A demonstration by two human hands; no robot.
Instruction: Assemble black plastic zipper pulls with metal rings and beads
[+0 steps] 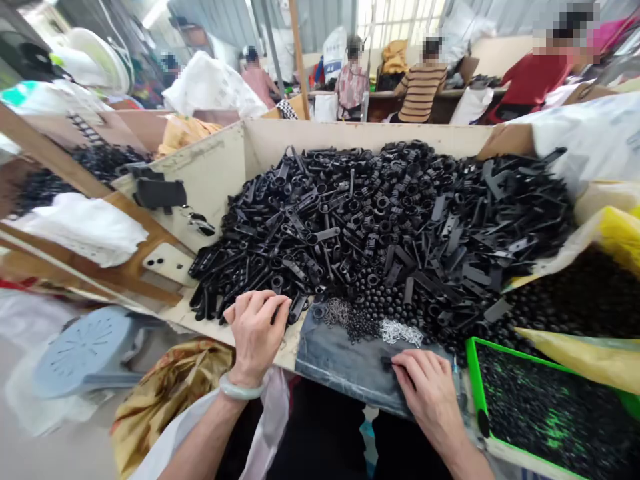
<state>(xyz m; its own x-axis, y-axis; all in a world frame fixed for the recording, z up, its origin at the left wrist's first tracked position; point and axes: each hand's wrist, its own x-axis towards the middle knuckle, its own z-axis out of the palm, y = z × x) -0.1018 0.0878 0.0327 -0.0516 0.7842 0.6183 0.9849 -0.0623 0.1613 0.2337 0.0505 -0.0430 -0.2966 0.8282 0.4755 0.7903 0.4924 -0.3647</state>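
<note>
My left hand (257, 333), with a pale bangle (241, 388) at the wrist, is over the front left edge of a large pile of black plastic parts (320, 220). Its fingers are curled together; dark shapes show beside the fingertips, and what they hold, if anything, I cannot make out. My right hand (425, 380) rests low over the dark grey mat (335, 363), its fingertips closed on a small black plastic piece (387, 362). Beyond it on the mat lie small silver screws or pins (400, 333), tiny black pieces (363, 325) and round black balls (383, 293).
A green tray (475, 380) full of small black bits stands at the right, beside a yellow sack (585, 353). A white phone (167, 263) lies left of the pile. A blue-grey stool (83, 350) stands at left. Several people sit at benches beyond the bin's back wall (350, 131).
</note>
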